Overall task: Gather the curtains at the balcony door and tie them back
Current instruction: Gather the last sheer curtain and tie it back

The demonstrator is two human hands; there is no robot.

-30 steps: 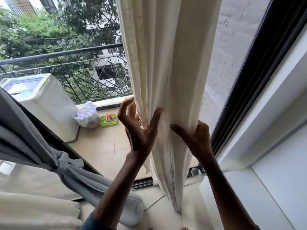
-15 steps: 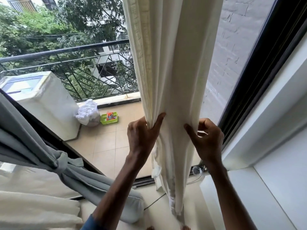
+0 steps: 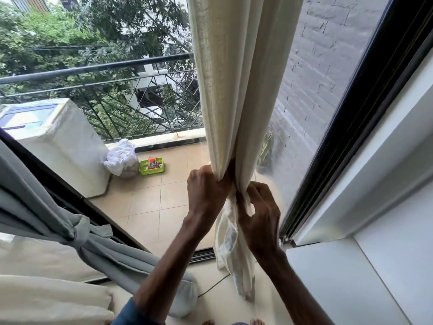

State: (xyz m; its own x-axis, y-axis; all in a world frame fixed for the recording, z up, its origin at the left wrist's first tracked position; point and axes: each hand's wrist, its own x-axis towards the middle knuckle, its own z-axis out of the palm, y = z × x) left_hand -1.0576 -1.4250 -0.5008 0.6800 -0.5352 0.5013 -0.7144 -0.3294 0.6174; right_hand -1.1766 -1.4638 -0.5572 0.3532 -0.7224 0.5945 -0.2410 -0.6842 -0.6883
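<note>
A cream curtain (image 3: 241, 78) hangs in front of the glass balcony door (image 3: 316, 102), bunched into a narrow column. My left hand (image 3: 206, 191) grips the gathered folds from the left at waist height. My right hand (image 3: 260, 207) grips the same bunch from the right, just below, with its fingers curled into the cloth. Below both hands the curtain's tail (image 3: 234, 249) hangs loose to the floor. At the lower left a grey curtain (image 3: 46, 207) is tied with a knot (image 3: 79, 228).
A black door frame (image 3: 351, 127) and a white wall ledge (image 3: 339, 277) stand to the right. Out on the tiled balcony are a white washing machine (image 3: 58, 141), a white bag (image 3: 121, 158), a green basket (image 3: 152, 166) and an iron railing (image 3: 117, 95). A cream cushion (image 3: 46, 296) lies bottom left.
Both hands have closed in from open and spread on the curtain's sides to gripping it; the wide folds are now squeezed into one tight bunch between them.
</note>
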